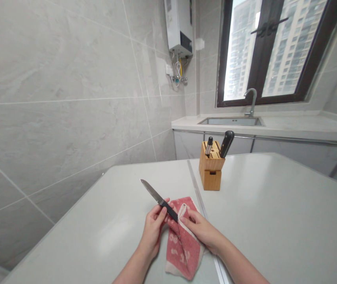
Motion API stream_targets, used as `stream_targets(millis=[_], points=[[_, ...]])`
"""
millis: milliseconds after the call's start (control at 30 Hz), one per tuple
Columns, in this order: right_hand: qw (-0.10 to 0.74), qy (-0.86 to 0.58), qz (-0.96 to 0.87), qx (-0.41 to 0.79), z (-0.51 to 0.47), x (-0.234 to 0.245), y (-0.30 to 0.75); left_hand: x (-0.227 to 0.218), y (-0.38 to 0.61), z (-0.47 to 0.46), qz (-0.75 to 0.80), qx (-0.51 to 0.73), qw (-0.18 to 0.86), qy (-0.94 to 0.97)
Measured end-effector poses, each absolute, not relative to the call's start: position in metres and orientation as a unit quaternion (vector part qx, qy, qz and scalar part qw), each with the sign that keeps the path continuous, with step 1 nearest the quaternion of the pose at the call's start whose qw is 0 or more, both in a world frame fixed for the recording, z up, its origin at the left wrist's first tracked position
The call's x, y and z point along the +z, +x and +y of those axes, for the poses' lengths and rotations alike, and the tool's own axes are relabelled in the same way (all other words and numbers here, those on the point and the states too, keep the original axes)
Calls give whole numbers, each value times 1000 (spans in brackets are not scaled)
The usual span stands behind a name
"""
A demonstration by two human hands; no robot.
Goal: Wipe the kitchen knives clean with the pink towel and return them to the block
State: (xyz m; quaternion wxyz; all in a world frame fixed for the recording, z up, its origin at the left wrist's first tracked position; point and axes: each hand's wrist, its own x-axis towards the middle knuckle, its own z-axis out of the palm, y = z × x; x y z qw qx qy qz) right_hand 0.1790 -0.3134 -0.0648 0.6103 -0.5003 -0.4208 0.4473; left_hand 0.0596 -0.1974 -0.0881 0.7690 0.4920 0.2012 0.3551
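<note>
Left hand [153,230] closed around a knife [158,199]; right hand [201,231] pinching a red towel [187,250] (edge raised against the handle).

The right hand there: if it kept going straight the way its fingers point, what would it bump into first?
Past the red towel it already touches, the right hand would probably meet the black knife handle held in the left hand, though depth is hard to judge here.
</note>
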Motion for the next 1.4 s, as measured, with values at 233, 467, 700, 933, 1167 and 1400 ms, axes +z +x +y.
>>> stream_targets(millis=[233,467,700,933,1167,1400], points=[[609,-503,-422,444,-313,-68,180,-87,59,-198,209,369,778,463],[596,-519,-434,433,-311,-77,184,-87,60,-192,234,426,752,445],[589,-514,-448,434,-311,-78,184,-85,61,-195,210,441,726,483],[584,-529,-442,428,-311,-75,182,-83,60,-197,206,420,730,499],[585,-526,-447,426,-313,-70,181,-82,59,-198,213,417,739,484],[592,-522,-438,430,-315,-67,180,-85,60,-197,219,412,742,481]])
